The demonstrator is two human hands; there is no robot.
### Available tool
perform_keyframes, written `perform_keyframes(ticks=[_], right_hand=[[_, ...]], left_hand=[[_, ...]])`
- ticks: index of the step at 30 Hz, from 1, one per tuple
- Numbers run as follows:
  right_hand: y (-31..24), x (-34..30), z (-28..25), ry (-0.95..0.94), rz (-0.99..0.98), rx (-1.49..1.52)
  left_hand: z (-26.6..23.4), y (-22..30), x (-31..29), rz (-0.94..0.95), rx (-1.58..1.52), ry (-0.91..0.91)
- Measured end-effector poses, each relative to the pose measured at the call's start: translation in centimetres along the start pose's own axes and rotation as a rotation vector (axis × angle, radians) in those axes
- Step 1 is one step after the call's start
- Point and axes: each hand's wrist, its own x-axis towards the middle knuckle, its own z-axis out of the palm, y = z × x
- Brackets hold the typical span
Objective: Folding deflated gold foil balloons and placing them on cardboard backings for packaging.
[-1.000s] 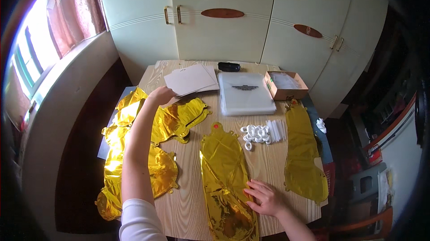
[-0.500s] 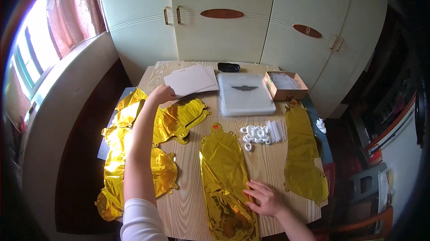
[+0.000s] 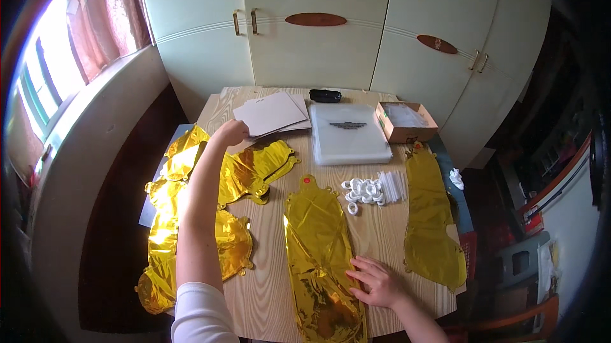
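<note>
My left arm reaches far across the table, and my left hand (image 3: 231, 133) is closed at the near left corner of a stack of pale cardboard sheets (image 3: 272, 114). Its fingertips are partly hidden, but they look pinched on a sheet's edge. Flat in front of me lies a long gold foil balloon (image 3: 316, 241) with a red dot on its top tab. My right hand (image 3: 377, 281) rests with spread fingers on that balloon's right edge. More gold foil balloons (image 3: 232, 241) are heaped under and beside my left forearm.
Behind the balloon sit a stack of clear plastic bags (image 3: 350, 142), a cardboard box (image 3: 407, 128) and a black case (image 3: 325, 96). White rings (image 3: 364, 191) and clear tubes (image 3: 392, 187) lie to the right. Another gold balloon (image 3: 433, 222) lies along the right edge.
My left hand has shifted very slightly at the cardboard corner, and the top sheet has moved a little. My right hand stays in place on the balloon.
</note>
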Motion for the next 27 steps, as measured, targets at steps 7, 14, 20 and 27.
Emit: perform_keyframes(ticks=[7,14,20,27], right_hand=[[-0.1,-0.2,-0.1,0.013,-0.011,-0.038],[0.0,-0.5,0.1,0.044,-0.011,-0.024],[0.5,-1.5,0.0,0.107,0.079,0.078],[-0.8,0.2,-2.3,0.207,0.42,1.378]], left_hand=[[-1.9,4.3,-2.1,-0.04,0.288,0.237],[-5.3,5.6,-4.9,0.129,0.117,0.783],[-10.1,13.6,-13.7,0.375,0.192,0.961],[-9.0,24.3,-27.3,0.758,0.227,0.895]])
